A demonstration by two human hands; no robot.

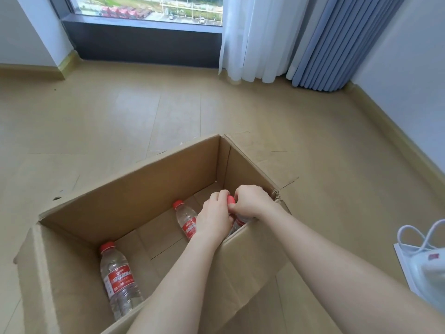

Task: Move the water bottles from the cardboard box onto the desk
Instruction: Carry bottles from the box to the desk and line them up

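Inside the cardboard box (144,189), both my hands meet over the corner bottle (240,221), which stands in the box's far right corner and is mostly hidden beneath them. Its red cap (231,200) shows between my fingers. My left grip (214,218) is curled around the neck from the left, and my right grip (252,201) is clamped on the top from the right, knuckles up, the two touching at the cap. My right forearm crosses the box's near wall.

Two more water bottles remain in the box. The middle bottle (186,219), red-capped with a red label, stands just beside my left wrist and is partly covered by it. The near-left bottle (119,278) stands well apart from it, against the near left corner.

The box sits open on a pale wood-look floor (120,112), flaps folded outward. A white bag (428,261) with looped handles lies at the right edge. Beyond are a window (144,10), a sheer white curtain (252,39) and a pleated blue curtain (337,39).
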